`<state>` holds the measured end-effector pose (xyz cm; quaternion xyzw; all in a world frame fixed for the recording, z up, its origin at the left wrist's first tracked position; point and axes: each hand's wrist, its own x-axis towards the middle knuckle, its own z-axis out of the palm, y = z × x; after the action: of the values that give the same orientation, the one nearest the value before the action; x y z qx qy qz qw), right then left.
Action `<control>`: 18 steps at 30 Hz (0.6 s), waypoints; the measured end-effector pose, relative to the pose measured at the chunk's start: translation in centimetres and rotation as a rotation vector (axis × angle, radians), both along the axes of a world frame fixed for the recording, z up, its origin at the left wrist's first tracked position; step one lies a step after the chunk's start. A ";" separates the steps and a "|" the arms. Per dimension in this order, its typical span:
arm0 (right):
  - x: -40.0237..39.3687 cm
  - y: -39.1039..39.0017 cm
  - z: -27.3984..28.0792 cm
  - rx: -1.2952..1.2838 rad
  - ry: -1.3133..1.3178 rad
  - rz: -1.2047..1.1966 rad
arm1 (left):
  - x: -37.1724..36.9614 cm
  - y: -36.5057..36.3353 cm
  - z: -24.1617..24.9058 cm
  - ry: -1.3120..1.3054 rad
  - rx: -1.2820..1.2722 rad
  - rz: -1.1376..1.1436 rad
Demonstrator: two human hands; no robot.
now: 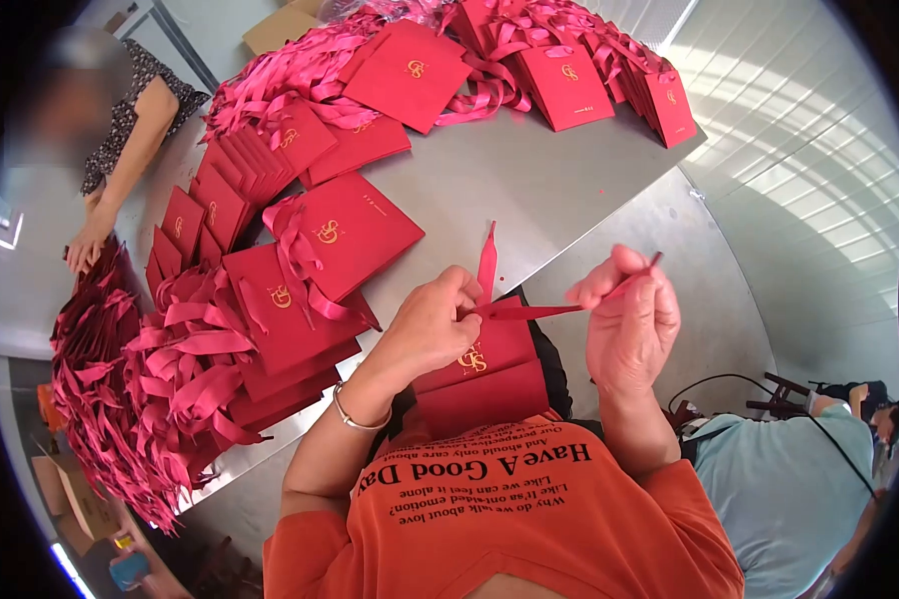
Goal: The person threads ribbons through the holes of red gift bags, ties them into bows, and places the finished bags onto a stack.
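Observation:
A red paper bag (489, 374) with a gold logo lies on my lap, at the table's front edge. My left hand (438, 324) is closed at the bag's top edge, its fingers pinching a red ribbon (541, 312) where it meets the bag. One ribbon end sticks up past those fingers over the table. To the right, my right hand (629, 319) is raised off the bag, thumb and fingers pinched on the ribbon's other stretch, which runs taut between both hands. A dark tip shows above the right fingers.
Red bags (355, 235) and a big heap of ribbons (185, 359) stand on the left of the grey table (469, 185). More bags (567, 85) line its far side. A co-worker's hand (90, 243) touches the heap at far left. Another person (784, 484) sits at the right.

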<state>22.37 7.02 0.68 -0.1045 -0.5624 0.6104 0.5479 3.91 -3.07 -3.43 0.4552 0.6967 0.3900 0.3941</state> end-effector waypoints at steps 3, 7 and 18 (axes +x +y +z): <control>0.1 0.2 0.3 0.101 -0.188 0.106 | 0.4 -0.3 0.3 0.076 0.058 0.020; -2.0 -0.2 0.3 0.487 -0.593 0.157 | 0.7 -0.7 1.3 0.394 0.116 -0.008; -1.4 0.9 -3.5 0.491 -0.813 0.097 | -1.6 -1.5 2.2 0.290 0.243 -0.170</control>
<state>20.97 7.92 -2.84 -0.1760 -0.8630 0.3941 0.2628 2.30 -4.53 -1.25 0.6081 0.6528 0.3670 0.2634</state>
